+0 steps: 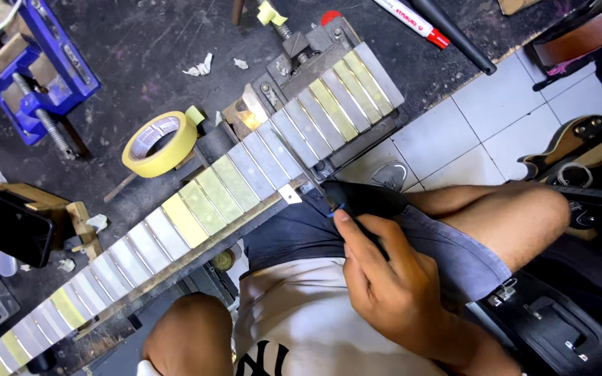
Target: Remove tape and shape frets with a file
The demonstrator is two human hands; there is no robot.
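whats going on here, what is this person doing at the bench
A seated person works on a guitar neck lying across a dark workbench, its fingerboard masked with strips of tape between the frets. The right hand holds a black-handled tool at the neck's edge. The left hand is out of view. A roll of yellow masking tape lies nearby.

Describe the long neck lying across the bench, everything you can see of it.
The guitar neck runs diagonally from lower left to upper right across the dark workbench. Its face is covered in strips of tape, some pale yellow, most silvery grey, with thin metal frets showing between them. The side edge looks like dark wood. Its upper end sits at a grey metal vise. A roll of yellow tape lies just beside it. The right hand holds a black-handled tool against its near edge.
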